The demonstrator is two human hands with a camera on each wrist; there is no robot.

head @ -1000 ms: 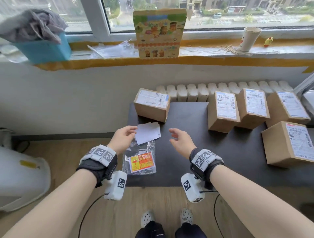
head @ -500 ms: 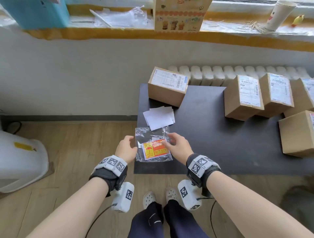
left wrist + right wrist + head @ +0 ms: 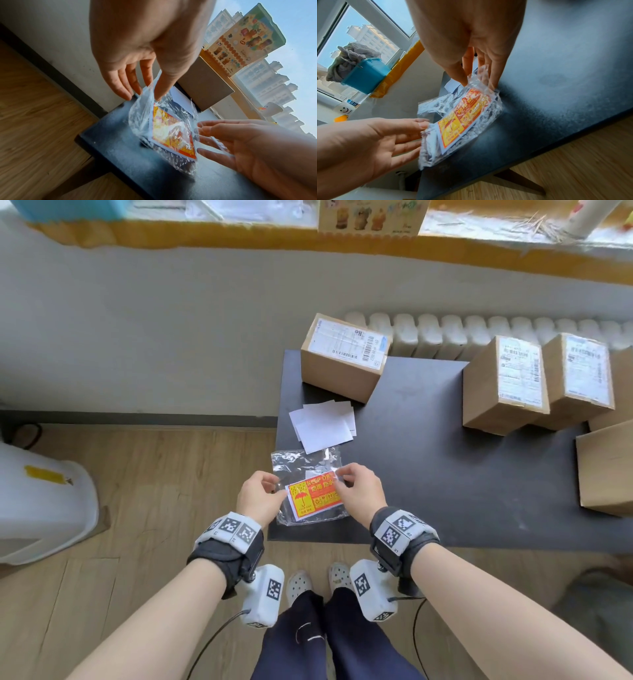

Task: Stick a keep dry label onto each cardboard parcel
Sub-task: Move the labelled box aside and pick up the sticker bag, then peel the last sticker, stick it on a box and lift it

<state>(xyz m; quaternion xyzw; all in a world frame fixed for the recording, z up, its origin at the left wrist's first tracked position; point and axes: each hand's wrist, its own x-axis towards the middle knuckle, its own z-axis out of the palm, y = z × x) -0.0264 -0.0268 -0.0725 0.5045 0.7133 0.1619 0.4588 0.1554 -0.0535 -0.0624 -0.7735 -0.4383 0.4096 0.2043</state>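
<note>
A clear plastic bag (image 3: 301, 463) with a stack of orange-and-yellow keep dry labels (image 3: 313, 496) lies at the front left corner of the dark table (image 3: 428, 474). My left hand (image 3: 278, 491) pinches the bag's left edge (image 3: 145, 94) between thumb and fingers. My right hand (image 3: 337, 479) pinches the bag's upper right edge (image 3: 476, 79). Both edges are raised off the table. Several cardboard parcels stand further back: one (image 3: 342, 371) beyond the bag, two (image 3: 503, 385) (image 3: 582, 378) side by side at the right, and another (image 3: 606, 467) at the right edge.
Loose white backing papers (image 3: 323, 424) lie between the bag and the nearest parcel. A white radiator (image 3: 445, 333) runs behind the table. A white bin (image 3: 41, 501) stands on the wooden floor to the left. The windowsill carries a printed box (image 3: 373, 215).
Both hands came back from the white papers to the label bag and took hold of its two edges. The head view tilted down and moved closer.
</note>
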